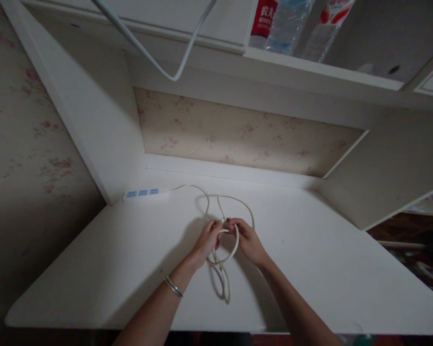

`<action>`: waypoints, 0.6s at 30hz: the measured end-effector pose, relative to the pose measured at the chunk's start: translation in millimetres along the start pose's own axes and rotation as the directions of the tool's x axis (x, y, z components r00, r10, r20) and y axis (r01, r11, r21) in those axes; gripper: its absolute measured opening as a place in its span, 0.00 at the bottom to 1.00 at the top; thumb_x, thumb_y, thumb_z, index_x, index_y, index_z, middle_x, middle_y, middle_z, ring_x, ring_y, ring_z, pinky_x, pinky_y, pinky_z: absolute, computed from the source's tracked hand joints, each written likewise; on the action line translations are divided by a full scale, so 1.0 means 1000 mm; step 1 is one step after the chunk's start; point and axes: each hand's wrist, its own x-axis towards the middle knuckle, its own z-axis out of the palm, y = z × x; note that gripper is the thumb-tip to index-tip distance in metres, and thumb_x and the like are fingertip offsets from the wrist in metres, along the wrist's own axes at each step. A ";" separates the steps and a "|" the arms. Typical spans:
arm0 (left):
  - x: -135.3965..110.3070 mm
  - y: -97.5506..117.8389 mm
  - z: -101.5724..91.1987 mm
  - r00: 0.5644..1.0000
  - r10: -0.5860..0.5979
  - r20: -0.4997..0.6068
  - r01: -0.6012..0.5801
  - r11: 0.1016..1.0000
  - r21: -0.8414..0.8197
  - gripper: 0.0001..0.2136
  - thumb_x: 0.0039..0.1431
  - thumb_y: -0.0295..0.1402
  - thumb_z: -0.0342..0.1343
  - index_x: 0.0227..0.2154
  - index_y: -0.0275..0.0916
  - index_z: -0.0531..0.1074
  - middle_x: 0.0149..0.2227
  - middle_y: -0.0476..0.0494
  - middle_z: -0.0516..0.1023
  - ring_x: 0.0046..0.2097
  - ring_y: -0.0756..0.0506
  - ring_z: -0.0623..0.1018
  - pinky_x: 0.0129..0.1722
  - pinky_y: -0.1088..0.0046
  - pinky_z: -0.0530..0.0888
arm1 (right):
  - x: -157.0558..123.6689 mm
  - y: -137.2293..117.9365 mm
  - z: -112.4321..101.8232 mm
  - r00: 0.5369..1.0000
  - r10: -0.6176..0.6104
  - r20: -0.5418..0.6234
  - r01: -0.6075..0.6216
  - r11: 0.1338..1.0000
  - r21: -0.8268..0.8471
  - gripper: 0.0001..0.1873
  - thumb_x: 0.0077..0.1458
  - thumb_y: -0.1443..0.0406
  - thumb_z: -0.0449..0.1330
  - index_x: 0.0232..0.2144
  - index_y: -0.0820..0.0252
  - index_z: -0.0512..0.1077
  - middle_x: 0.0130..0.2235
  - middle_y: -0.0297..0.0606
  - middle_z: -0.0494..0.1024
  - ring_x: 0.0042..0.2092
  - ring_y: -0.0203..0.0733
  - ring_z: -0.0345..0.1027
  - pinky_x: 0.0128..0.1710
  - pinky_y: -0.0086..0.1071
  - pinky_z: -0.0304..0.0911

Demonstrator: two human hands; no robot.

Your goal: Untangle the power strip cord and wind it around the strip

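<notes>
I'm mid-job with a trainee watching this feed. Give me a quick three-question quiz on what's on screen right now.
1. Multiple choice: what do the left hand and right hand both hold?
A. a water bottle
B. the white cord
C. a cloth

2. True or false: the power strip lies at the left rear of the desk, apart from both hands.

3. Fill in the gap: the bracelet sits on the ___ wrist.

Key: 1 B; 2 true; 3 left.
</notes>
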 end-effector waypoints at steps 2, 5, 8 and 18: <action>0.000 0.002 0.001 1.000 0.006 -0.004 -0.006 1.000 0.007 0.21 0.56 0.53 0.51 0.39 0.38 0.68 0.20 0.58 0.59 0.17 0.56 0.59 0.15 0.80 0.55 | -0.001 -0.005 -0.003 0.997 0.029 0.067 -0.042 0.979 0.199 0.08 0.54 0.60 0.59 0.38 0.54 0.70 0.45 0.36 0.76 0.45 0.41 0.69 0.51 0.38 0.61; -0.001 0.003 0.002 1.000 0.002 0.020 -0.002 1.000 0.029 0.23 0.55 0.53 0.52 0.44 0.38 0.68 0.19 0.59 0.58 0.15 0.57 0.56 0.13 0.80 0.52 | -0.005 -0.012 -0.009 0.981 0.102 0.164 -0.156 0.917 0.366 0.13 0.47 0.66 0.62 0.39 0.53 0.71 0.48 0.35 0.75 0.46 0.43 0.69 0.52 0.39 0.60; -0.001 0.002 0.001 0.998 0.002 0.058 -0.005 0.999 0.054 0.23 0.56 0.53 0.50 0.42 0.36 0.71 0.20 0.56 0.63 0.16 0.56 0.59 0.14 0.79 0.54 | -0.008 -0.012 -0.012 0.972 0.156 0.177 -0.221 0.864 0.452 0.12 0.47 0.66 0.60 0.37 0.54 0.74 0.47 0.36 0.76 0.45 0.44 0.70 0.50 0.39 0.60; 0.001 -0.001 -0.001 0.994 -0.043 0.100 0.043 0.999 0.002 0.23 0.56 0.51 0.52 0.44 0.38 0.74 0.36 0.41 0.78 0.33 0.49 0.77 0.29 0.76 0.71 | -0.004 -0.003 -0.005 0.983 0.177 0.055 -0.183 0.887 0.425 0.15 0.47 0.66 0.64 0.40 0.54 0.72 0.42 0.35 0.76 0.35 0.40 0.71 0.41 0.37 0.65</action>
